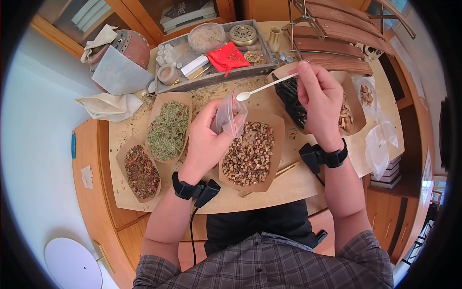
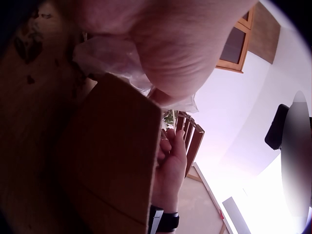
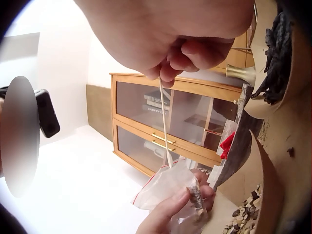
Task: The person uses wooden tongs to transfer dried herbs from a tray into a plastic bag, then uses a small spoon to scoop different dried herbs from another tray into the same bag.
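Note:
My left hand (image 1: 204, 139) holds a small clear zip bag (image 1: 230, 118) with a red line along its mouth. In the right wrist view, some dried material shows low inside the bag (image 3: 183, 195). Between thumb and fingers, my right hand (image 1: 320, 103) pinches the end of a long thin white spoon (image 1: 267, 86). The spoon's bowl is at the bag's mouth. Below the bag stands a paper tray of chopped brown pieces (image 1: 248, 156). The left wrist view is mostly filled by my palm (image 2: 180, 58) and a dark tray wall (image 2: 112, 151).
Paper trays of green herb (image 1: 168, 130) and reddish dried mix (image 1: 142, 171) stand left; black strips (image 1: 290, 103) and pale chips (image 1: 345, 115) lie right. Behind is a grey wooden tray (image 1: 211, 82) with a red pouch (image 1: 228, 58). A slatted wooden rack (image 1: 332, 36) stands back right.

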